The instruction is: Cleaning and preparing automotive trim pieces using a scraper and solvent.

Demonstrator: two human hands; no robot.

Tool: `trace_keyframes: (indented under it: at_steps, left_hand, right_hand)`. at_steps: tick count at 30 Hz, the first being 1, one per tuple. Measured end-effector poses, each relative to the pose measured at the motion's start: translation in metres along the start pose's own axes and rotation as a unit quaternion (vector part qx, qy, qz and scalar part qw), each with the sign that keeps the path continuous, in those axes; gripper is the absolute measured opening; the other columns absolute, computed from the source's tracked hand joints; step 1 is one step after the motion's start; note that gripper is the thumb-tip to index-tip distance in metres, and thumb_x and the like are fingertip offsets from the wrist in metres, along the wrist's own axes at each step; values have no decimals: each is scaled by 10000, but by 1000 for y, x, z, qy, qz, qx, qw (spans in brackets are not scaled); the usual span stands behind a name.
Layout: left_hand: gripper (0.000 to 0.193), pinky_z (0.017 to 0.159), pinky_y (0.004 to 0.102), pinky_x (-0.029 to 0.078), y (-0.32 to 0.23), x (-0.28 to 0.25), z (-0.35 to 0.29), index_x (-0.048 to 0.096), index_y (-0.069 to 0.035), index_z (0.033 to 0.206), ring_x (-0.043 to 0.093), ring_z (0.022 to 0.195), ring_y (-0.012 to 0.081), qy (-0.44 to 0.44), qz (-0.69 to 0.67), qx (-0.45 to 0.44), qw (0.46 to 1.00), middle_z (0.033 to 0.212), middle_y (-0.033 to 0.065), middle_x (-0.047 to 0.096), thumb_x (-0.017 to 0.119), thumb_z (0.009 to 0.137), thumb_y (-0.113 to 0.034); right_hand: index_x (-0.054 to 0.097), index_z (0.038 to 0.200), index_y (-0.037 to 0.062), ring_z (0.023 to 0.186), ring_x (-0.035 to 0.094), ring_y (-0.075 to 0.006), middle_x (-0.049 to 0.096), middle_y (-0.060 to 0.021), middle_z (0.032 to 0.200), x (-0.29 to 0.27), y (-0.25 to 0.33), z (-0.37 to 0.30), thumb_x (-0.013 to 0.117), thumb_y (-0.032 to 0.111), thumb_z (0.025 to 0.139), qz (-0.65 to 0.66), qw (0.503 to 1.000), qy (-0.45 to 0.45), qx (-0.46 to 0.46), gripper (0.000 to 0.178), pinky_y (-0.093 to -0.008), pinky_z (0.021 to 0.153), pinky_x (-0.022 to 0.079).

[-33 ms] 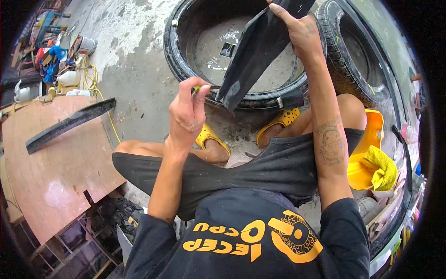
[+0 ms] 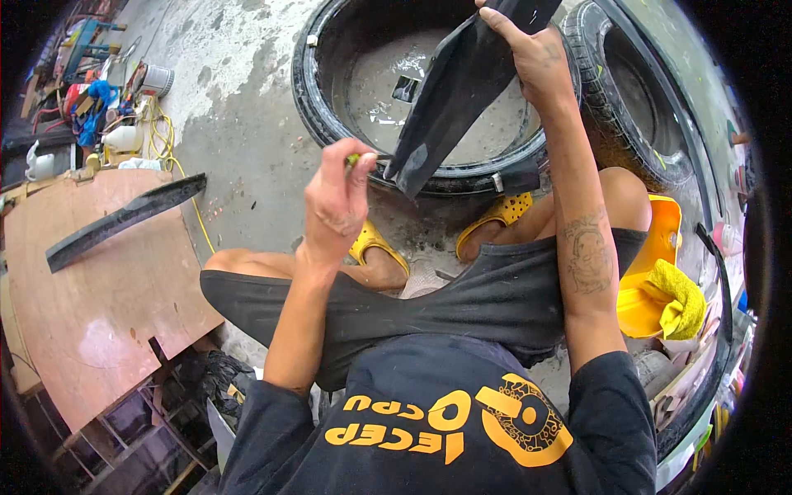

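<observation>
My left hand (image 2: 337, 194) is closed in a pinch round a small tool with a yellow-green handle (image 2: 352, 159); its thin dark shaft points right, toward the low end of a black rubber strip (image 2: 450, 111). Whether the shaft touches the strip I cannot tell. Higher up, my right hand (image 2: 538, 62) grips the strip's right edge, thumb on its face. The strip slants down to the left, its upper end cut off by the picture's edge. Beneath it lies a large black tyre ring (image 2: 326, 120) with wet grey floor showing inside.
Another tyre (image 2: 598, 91) leans at the right. A yellow container (image 2: 639, 305) with a yellow cloth (image 2: 681, 297) stands beside my right knee. At the left, a wooden board (image 2: 107, 305) carries another black strip (image 2: 124, 221). A yellow cord (image 2: 198, 219) runs beyond the board.
My left hand has shifted very slightly to the right with the small tool. The right hand and the black strip look unmoved.
</observation>
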State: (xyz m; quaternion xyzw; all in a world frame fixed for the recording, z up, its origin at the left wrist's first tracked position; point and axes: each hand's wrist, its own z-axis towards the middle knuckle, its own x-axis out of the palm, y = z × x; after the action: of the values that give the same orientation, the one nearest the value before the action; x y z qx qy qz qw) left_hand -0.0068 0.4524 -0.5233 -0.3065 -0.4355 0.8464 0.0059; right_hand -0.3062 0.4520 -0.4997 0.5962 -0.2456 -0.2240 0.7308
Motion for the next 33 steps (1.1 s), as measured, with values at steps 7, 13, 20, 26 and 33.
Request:
trace_keyframes:
  at_steps: [7,13,20,26,33]
  left_hand:
    - [127,659,369,548,-3,3,-1,516,-30,1132,709,750,280,30,28,-28,999,869,183,681,591,1031,-43]
    - [110,711,323,583,25,11,-19,488,-13,1143,739,799,208,95,60,-71,991,915,145,725,547,1053,-36]
    - [112,695,323,588,21,13,-22,473,-13,1163,727,787,209,95,13,-105,990,949,161,723,522,1066,-38]
    - [100,668,338,563,3,4,-13,489,-30,1143,724,759,209,-7,-7,19,1000,899,158,715,538,1058,-49]
    - [96,660,322,554,-3,2,-12,488,-25,1137,685,716,192,-7,15,22,1000,883,149,723,537,1062,-60]
  right_hand:
    - [733,1082,-7,862,660,-147,711,-41,943,2,0,1,729,150,939,-2,1000,9,-9,212,-285,802,513]
    - [733,1081,-8,868,655,-142,710,-38,940,-1,-1,1,727,149,938,-4,1000,16,-5,212,-283,808,509]
    - [731,1087,-12,873,659,-148,714,-45,948,-1,1,0,730,152,936,-6,1000,7,12,223,-288,811,510]
    - [730,1091,-17,886,665,-155,718,-54,962,-2,1,-3,730,151,931,-22,1000,3,-16,232,-291,828,513]
    - [730,1110,-25,904,668,-154,725,-59,978,-4,0,-2,723,158,938,-39,999,8,-15,251,-285,820,513]
